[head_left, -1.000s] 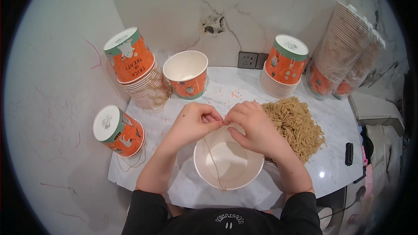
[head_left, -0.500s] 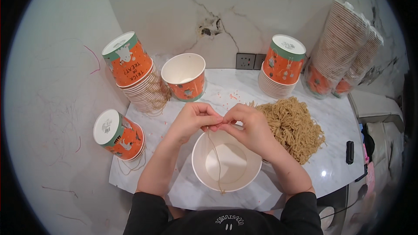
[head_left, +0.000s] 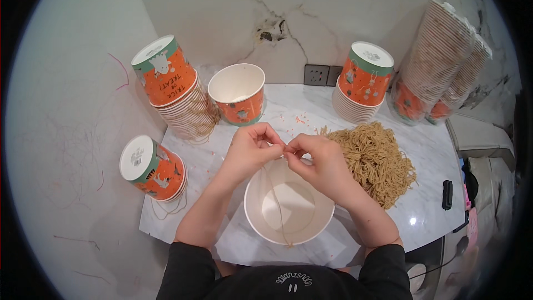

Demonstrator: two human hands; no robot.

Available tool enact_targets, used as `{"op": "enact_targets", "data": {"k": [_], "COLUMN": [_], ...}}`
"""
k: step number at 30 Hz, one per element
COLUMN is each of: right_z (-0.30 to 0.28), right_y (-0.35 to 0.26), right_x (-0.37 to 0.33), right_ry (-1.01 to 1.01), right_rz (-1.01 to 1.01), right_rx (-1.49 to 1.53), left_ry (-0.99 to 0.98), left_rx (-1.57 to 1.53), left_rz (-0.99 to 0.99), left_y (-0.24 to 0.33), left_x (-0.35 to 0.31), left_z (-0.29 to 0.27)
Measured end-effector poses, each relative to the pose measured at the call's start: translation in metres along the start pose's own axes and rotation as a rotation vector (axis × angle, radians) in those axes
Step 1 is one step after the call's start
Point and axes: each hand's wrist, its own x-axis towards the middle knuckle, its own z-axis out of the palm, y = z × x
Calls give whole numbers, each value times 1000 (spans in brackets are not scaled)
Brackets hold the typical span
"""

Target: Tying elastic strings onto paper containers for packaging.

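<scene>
My left hand (head_left: 252,153) and my right hand (head_left: 315,161) meet fingertip to fingertip above the far rim of a white-lined paper bucket (head_left: 255,211). Both are closed in a pinch on a thin tan string (head_left: 276,200); the fingertips hide its upper end. From there the string droops across the bucket's mouth to the near rim, where a small knot shows. The bucket stands upright with its mouth toward me and looks bare inside. Beside my right wrist lies a big heap of tan strings (head_left: 380,161).
Upturned orange and green bucket stacks stand at the left back (head_left: 172,89), left front (head_left: 158,169) and right back (head_left: 363,83). An upright bucket (head_left: 239,97) stands at the back. Plastic-wrapped stacks (head_left: 436,61) lean at the far right. A black object (head_left: 447,194) lies near the table's right edge.
Both hands have lifted slightly away from the bucket's far rim, still pinching together. The string's slack has shifted a little to the right.
</scene>
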Motion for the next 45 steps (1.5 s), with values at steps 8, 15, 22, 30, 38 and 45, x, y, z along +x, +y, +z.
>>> {"op": "enact_targets", "data": {"k": [8,15,22,30,38,45], "right_z": [5,0,-5,1,0,1], "right_y": [7,3,23,21,13,29], "right_x": [-1,3,9,6,5,4], "right_ry": [34,-12,-130,-50,-45,-113], "right_rz": [-260,140,361,346,340,269], "right_rx": [-223,235,814,693,554,467], "left_ry": [-4,83,157,160,219,127], "left_rx": [167,143,222,297,359,325], "left_rz": [-17,159,251,224,267,187], "left_y": [9,6,15,18,21,19], "left_x": [-2,-3,-13,-17,-20,-13], "left_z": [2,9,21,20,24,16]}}
